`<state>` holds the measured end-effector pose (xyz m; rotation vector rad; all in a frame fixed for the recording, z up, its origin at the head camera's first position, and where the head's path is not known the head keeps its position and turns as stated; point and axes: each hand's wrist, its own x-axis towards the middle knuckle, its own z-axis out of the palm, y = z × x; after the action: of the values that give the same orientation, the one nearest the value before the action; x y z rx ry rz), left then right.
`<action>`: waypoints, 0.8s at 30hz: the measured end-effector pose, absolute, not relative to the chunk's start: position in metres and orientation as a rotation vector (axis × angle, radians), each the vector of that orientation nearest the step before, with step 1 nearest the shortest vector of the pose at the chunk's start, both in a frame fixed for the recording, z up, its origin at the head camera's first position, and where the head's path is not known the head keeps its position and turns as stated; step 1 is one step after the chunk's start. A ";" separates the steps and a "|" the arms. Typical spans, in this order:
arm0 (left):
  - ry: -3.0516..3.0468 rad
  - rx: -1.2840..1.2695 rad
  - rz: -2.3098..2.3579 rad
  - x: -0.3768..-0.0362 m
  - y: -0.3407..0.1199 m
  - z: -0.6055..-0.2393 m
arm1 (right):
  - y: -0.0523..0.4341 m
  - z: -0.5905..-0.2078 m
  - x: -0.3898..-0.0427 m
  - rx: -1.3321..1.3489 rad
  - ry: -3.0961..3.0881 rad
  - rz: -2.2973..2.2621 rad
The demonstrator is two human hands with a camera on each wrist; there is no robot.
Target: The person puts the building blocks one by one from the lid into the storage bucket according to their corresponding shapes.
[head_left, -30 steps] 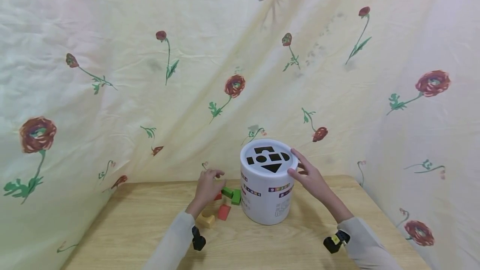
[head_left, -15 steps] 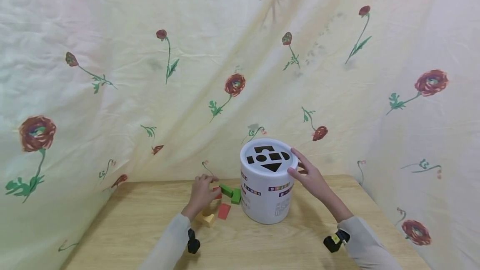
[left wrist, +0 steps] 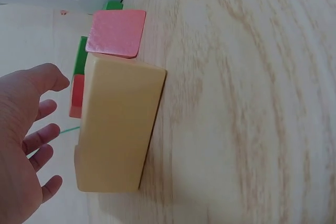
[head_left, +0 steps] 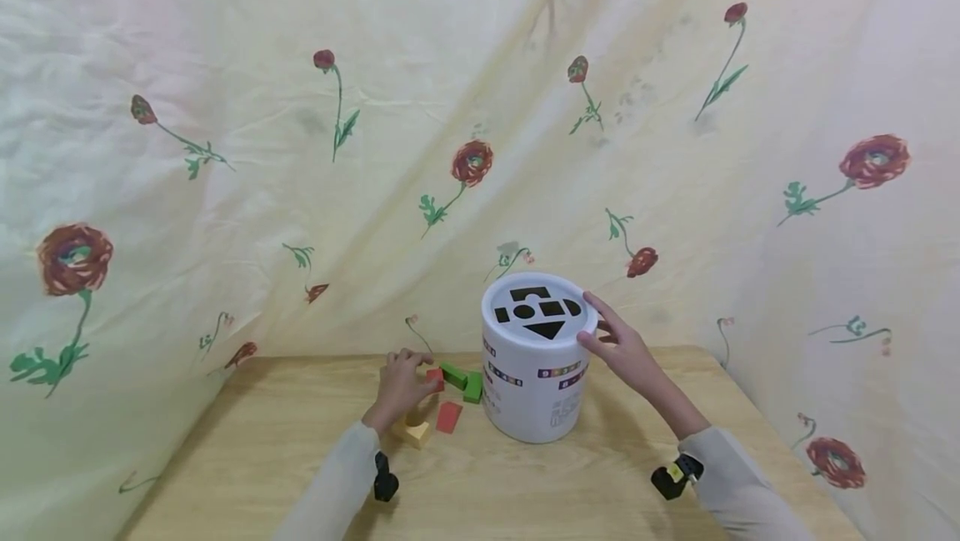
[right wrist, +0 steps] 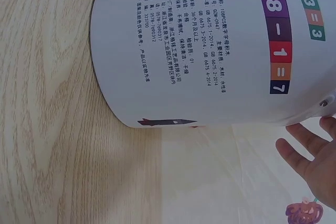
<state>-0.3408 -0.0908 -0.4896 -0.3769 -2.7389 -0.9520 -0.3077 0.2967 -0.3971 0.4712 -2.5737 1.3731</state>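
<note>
Steadying the white cylindrical shape-sorter tub (head_left: 536, 374) at table centre, right hand (head_left: 621, 349), fingers spread on the lid rim at three o'clock. Hovering at nine o'clock over the small red wooden block (head_left: 434, 378), left hand (head_left: 399, 387), fingers loosely spread, beside the pale yellow wooden block (left wrist: 118, 124).

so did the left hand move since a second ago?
Yes. The left hand has dropped down and left, away from the white tub, onto the blocks by the small red block.

Floral cloth (head_left: 375, 149) — wooden table (head_left: 247, 449)

yellow block (head_left: 413, 433): partly behind left hand (head_left: 400, 387) | bucket (right wrist: 210, 51): cut off, right-wrist view
</note>
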 end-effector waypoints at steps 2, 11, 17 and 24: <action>-2.746 -0.379 -0.944 -0.341 -0.091 -0.490 | 0.297 -0.397 -0.309 0.475 -2.571 1.370; -2.767 -0.365 -0.948 -0.341 -0.093 -0.494 | 0.297 -0.396 -0.310 0.472 -2.584 1.390; -2.793 -0.336 -0.950 -0.344 -0.093 -0.496 | 0.297 -0.398 -0.314 0.465 -2.587 1.385; -2.787 -0.333 -0.960 -0.349 -0.093 -0.498 | 0.298 -0.398 -0.317 0.479 -2.574 1.369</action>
<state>-0.3491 -0.0934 -0.4979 -0.3331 -2.7866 -0.9600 -0.3166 0.2977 -0.3976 0.4791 -2.5745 1.3690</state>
